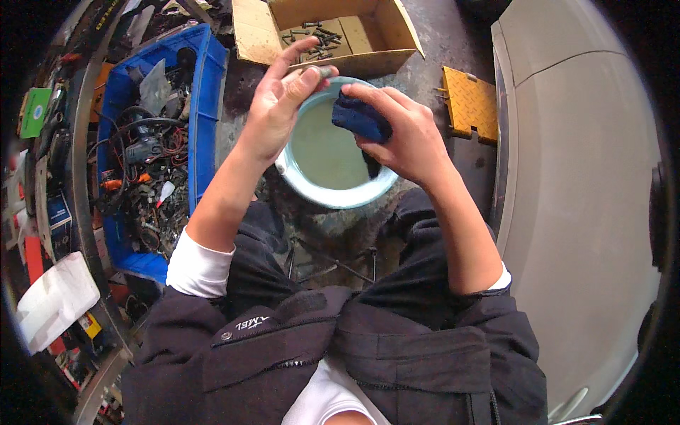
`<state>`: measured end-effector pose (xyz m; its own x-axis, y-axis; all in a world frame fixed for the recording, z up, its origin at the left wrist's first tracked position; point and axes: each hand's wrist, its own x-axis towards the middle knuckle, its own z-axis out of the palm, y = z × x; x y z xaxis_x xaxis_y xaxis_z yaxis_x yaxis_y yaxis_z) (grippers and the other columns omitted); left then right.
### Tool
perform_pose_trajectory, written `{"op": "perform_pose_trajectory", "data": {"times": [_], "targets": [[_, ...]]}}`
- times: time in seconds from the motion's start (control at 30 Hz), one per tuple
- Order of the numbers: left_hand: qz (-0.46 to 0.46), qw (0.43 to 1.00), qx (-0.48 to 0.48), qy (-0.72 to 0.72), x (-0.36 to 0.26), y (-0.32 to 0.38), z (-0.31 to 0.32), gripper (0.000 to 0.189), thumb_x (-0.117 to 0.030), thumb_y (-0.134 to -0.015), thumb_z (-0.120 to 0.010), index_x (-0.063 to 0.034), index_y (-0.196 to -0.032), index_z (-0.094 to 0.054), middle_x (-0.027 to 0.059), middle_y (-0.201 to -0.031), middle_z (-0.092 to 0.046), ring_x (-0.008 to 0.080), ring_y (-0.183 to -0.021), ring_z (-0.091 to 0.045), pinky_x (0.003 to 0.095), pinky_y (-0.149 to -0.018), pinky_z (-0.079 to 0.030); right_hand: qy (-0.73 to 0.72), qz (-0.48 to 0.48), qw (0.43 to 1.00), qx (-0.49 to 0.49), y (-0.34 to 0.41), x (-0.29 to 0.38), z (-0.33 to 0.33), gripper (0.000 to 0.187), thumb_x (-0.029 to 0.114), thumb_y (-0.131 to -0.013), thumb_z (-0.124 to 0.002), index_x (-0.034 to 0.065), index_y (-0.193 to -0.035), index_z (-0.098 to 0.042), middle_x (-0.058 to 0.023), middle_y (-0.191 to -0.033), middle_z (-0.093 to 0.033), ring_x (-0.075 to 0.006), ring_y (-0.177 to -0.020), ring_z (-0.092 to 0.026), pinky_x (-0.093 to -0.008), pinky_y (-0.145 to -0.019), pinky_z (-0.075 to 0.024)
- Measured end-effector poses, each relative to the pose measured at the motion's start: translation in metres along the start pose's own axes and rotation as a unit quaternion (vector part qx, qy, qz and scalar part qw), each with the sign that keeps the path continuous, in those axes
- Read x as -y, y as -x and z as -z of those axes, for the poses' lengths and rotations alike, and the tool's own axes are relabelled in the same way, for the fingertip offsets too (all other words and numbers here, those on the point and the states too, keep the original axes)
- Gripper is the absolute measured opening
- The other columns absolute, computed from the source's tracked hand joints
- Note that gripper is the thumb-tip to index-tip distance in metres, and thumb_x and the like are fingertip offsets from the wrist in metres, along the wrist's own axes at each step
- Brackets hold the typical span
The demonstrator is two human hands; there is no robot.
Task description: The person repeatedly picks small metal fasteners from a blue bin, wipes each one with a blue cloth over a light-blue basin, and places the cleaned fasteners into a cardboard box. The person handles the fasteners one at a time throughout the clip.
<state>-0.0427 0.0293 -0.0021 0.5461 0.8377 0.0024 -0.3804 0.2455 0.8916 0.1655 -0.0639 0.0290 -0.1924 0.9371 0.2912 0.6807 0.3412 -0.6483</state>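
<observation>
My left hand (pixel 284 95) pinches a small metal bolt (pixel 325 71) between thumb and fingers, over the upper left rim of a pale blue basin (pixel 340 199). Cloudy greenish water (pixel 324 143) stands in the basin. My right hand (pixel 406 130) grips a dark blue cloth (pixel 361 117) above the basin's right side, apart from the bolt. Part of the cloth is hidden by my fingers. Just beyond the basin sits an open cardboard box (pixel 377 62) with several bolts (pixel 326 40) lying loose inside.
On the left, a blue plastic crate (pixel 207 106) holds wires, a power tool (pixel 144 150) and scrap parts, beside a cluttered metal shelf (pixel 79 175). A yellow tread-plate ramp (pixel 472 103) lies at right, near a light-coloured car body panel (pixel 574 159).
</observation>
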Motion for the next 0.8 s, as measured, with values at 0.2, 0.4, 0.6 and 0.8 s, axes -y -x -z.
{"op": "perform_pose_trajectory", "data": {"times": [0.2, 0.4, 0.6, 0.8], "targets": [[0.000, 0.991, -0.005, -0.132, 0.003, 0.007, -0.006, 0.059, -0.039, -0.101, -0.072, -0.0108, -0.150, -0.053, 0.0128, -0.119, -0.073, 0.0164, -0.108, -0.068, 0.0322, -0.100, -0.053, 0.031, -0.033, 0.998, -0.031, 0.000, 0.000, -0.007, 0.086, 0.015, -0.071, -0.085, 0.0226, -0.151, -0.053, -0.0145, -0.114, -0.071, -0.0380, -0.101, -0.071, -0.0462, -0.089, -0.0592], [-0.155, 0.906, 0.078, -0.387, -0.003, 0.005, -0.004, 0.060, -0.041, -0.093, -0.078, -0.0081, -0.141, -0.064, 0.0118, -0.124, -0.075, 0.0168, -0.105, -0.072, 0.0333, -0.094, -0.055, -0.091, -0.071, 0.992, -0.055, -0.002, 0.003, -0.016, 0.056, 0.019, -0.075, -0.083, 0.0091, -0.128, -0.070, -0.0186, -0.113, -0.074, -0.0366, -0.106, -0.072, -0.0433, -0.093, -0.0572], [-0.158, 0.850, 0.124, -0.487, -0.010, 0.004, 0.006, 0.049, -0.027, -0.086, -0.084, -0.0075, -0.129, -0.074, 0.0173, -0.134, -0.070, 0.0245, -0.122, -0.069, 0.0377, -0.106, -0.052, -0.170, -0.130, 0.977, -0.007, -0.002, 0.000, -0.011, 0.049, 0.024, -0.080, -0.083, 0.0069, -0.124, -0.071, -0.0181, -0.112, -0.075, -0.0336, -0.105, -0.074, -0.0407, -0.094, -0.0567], [-0.187, 0.900, 0.036, -0.393, -0.008, 0.004, -0.004, 0.036, -0.008, -0.084, -0.083, -0.0042, -0.119, -0.077, 0.0177, -0.119, -0.076, 0.0242, -0.113, -0.074, 0.0342, -0.095, -0.058, -0.139, -0.143, 0.980, -0.009, -0.003, -0.010, -0.004, 0.055, 0.023, -0.081, -0.082, 0.0123, -0.132, -0.067, -0.0179, -0.112, -0.076, -0.0309, -0.103, -0.075, -0.0408, -0.093, -0.0580]]}}
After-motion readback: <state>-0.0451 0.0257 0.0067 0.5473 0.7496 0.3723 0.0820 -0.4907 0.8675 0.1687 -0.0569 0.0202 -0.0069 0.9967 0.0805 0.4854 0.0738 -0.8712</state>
